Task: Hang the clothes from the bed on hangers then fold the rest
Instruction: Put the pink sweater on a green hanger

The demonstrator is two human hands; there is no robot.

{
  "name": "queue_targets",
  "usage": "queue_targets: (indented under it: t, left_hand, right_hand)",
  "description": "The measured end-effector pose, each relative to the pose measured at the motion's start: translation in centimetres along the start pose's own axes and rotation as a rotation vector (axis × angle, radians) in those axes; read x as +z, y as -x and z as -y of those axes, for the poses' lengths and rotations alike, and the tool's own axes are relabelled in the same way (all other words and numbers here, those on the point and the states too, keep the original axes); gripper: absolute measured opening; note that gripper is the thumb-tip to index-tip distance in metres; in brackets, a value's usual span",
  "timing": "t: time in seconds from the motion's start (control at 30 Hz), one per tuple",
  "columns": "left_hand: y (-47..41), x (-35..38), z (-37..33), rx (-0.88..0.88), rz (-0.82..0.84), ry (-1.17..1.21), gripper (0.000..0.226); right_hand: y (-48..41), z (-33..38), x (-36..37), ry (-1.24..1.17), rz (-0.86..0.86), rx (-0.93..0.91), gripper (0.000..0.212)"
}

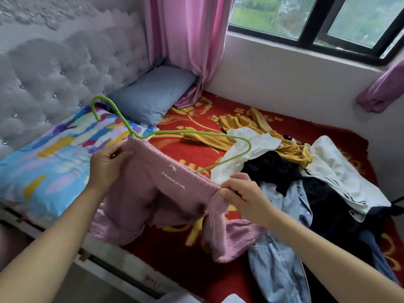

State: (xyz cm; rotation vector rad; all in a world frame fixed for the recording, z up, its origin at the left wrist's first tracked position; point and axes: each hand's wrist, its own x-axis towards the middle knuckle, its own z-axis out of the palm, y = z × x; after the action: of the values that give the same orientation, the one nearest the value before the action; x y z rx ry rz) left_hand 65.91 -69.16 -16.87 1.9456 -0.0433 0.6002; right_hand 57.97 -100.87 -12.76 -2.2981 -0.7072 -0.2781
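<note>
Red-covered bed (pixel 175 259) behind: left hand (pixel 107 165) and right hand (pixel 244 193), fingers (pixel 122 149) clamped on pink sweater (pixel 153 193) neckline; green hanger (pixel 197 132) protrudes between them.

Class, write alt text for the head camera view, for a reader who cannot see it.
A person's left hand and right hand hold open the ribbed neck of a pink knit sweater, with a green hanger partly inside it, above a red bed cover. A pile of clothes lies to the right.
</note>
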Motion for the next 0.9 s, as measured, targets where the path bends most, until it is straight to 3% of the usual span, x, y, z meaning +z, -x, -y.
queue_targets:
  t: [0.07,0.2,0.33,0.4,0.43,0.5,0.53,0.57,0.67,0.77,0.83,0.9]
  left_hand:
    - [-0.4,-0.5,-0.1,0.054,0.035,-0.049,0.03]
    - [-0.9,-1.5,-0.9,0.179,0.078,-0.132,0.032]
    - [-1.7,-2.0,-2.6,0.369,0.152,-0.25,0.028]
    - [-1.8,-2.0,-4.2,0.464,0.21,-0.313,0.027]
    - [-1.8,-1.9,-5.1,0.493,0.228,-0.323,0.041]
    - [-1.6,-1.4,-6.7,0.595,0.261,-0.328,0.066]
    - [-1.5,-0.9,-7.7,0.644,0.278,-0.323,0.069]
    - [-1.3,-0.2,-8.8,0.68,0.3,-0.315,0.068]
    - [-1.1,2.3,-11.7,0.759,0.365,-0.255,0.061]
    - [-1.7,2.6,-13.0,0.719,0.376,-0.209,0.057]
    - [-2.3,2.4,-13.2,0.649,0.354,-0.164,0.043]
    - [-2.6,2.6,-13.2,0.615,0.348,-0.142,0.029]
  right_hand:
    - [-1.2,0.4,-2.6,0.095,0.08,-0.035,0.035]
    - [-2.7,-0.1,-8.2,0.633,0.229,-0.292,0.043]
    - [-2.8,-0.4,-11.2,0.873,0.147,-0.449,0.014]
    - [-3.2,-0.3,-12.4,0.952,0.101,-0.47,0.021]
    - [-3.3,-0.4,-12.8,0.96,0.086,-0.47,0.023]
    - [-3.9,0.0,-13.0,0.848,0.06,-0.437,0.022]
    - [-4.2,0.4,-12.4,0.717,0.058,-0.407,0.01]
    - [-4.7,1.1,-11.6,0.577,0.068,-0.372,0.004]
    - [-5.9,2.2,-8.8,0.294,0.109,-0.229,0.015]
    - [-6.2,2.4,-8.1,0.028,0.034,0.083,0.035]
    - [-6.4,2.2,-8.4,-0.169,-0.051,0.22,0.032]
    - [-6.8,2.4,-8.2,-0.223,-0.008,0.287,0.025]
